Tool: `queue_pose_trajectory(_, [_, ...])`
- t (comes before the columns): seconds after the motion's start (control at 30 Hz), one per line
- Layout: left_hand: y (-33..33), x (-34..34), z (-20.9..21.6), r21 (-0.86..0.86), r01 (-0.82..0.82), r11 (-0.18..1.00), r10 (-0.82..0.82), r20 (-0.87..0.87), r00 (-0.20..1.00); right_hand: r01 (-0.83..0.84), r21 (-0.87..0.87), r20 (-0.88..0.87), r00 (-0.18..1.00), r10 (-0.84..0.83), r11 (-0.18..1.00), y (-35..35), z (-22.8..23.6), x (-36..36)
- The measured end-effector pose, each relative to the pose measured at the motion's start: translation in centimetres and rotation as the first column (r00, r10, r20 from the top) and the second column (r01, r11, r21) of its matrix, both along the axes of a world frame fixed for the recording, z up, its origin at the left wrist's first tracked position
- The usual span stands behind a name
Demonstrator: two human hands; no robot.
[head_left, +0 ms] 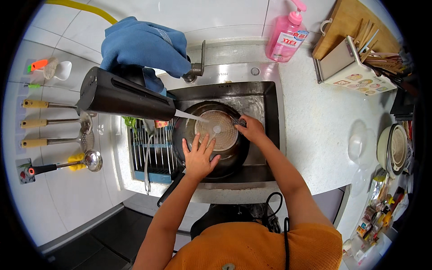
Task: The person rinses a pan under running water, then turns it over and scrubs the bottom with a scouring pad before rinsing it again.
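Here, the pan (234,158) lies bottom-up in the sink (272,112). The left hand (199,160) presses flat on it, fingers (204,143) spread, gripping nothing; the right hand (253,130) pinches a dark scrubber (239,122) against it. Water (191,116) streams onto its base.

Single view: head-worn left fisheye. Looks steeply down, near, at pan (223,136) and sink (272,114). Wearer's forearms (164,215) enter from below; tiled wall (67,200) bends at left rim.
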State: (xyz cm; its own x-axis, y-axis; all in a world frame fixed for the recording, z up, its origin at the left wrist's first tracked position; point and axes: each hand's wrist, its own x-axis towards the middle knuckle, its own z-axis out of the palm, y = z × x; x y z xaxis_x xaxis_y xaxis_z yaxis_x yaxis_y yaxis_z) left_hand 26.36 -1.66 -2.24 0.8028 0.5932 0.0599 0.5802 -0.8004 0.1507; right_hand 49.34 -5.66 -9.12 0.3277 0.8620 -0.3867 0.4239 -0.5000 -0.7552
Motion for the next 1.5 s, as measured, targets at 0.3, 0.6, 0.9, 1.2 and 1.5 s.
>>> queue_pose_trajectory(0.3, [-0.1,-0.4,0.0,-0.004,0.022,1.0,-0.022,0.027,0.999,-0.061,0.008,0.112,0.992,0.06,0.998,1.6,-0.1,0.6])
queue_pose_trajectory(0.6, [-0.8,-1.6,-0.9,-0.057,-0.258,0.964,0.264,0.141,0.954,-0.161,-0.074,0.154,0.973,0.171,0.984,2.4,0.5,0.9])
queue_pose_trajectory(0.9, [-0.8,-2.3,-1.0,0.003,-0.283,0.959,0.283,0.032,0.959,-0.091,0.043,0.128,0.988,0.085,0.995,0.9,-0.9,-0.3])
queue_pose_trajectory(1.2, [-0.3,-2.5,-1.2,0.019,-0.272,0.962,0.27,0.055,0.961,-0.112,0.169,0.088,0.991,0.098,0.979,5.4,1.0,-1.7])
queue_pose_trajectory(1.5, [-0.3,-2.5,-1.7,0.029,-0.284,0.958,0.279,0.119,0.953,-0.087,0.236,0.101,0.993,0.064,0.968,-0.4,-1.7,-1.1])
